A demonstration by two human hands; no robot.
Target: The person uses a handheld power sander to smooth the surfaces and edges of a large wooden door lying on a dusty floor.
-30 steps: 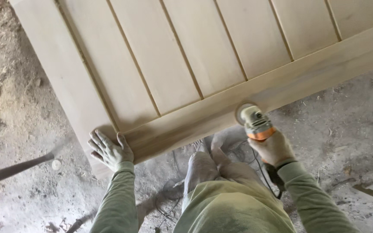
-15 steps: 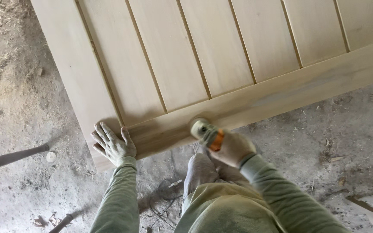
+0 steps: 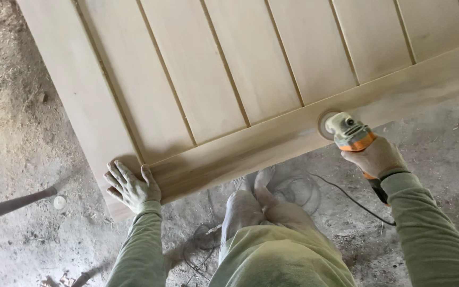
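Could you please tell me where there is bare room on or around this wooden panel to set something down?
The wooden panel is bare across its grooved boards, above the sander in the right hand and beyond the left hand at its corner. The dusty floor left is open. Crowded: the near rail, and the floor by the legs, where the cord coils.

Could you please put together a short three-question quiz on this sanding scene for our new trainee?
1. True or false: the left hand lies flat on the corner of the wooden door panel.
2. Which does the right hand hold: (a) a hammer, (b) a power sander with an orange band, (c) a brush?
3. On which part of the panel does the sander's disc rest?

Key:
1. True.
2. (b).
3. On the near bottom rail, just below the grooved boards, toward the right side of the view.
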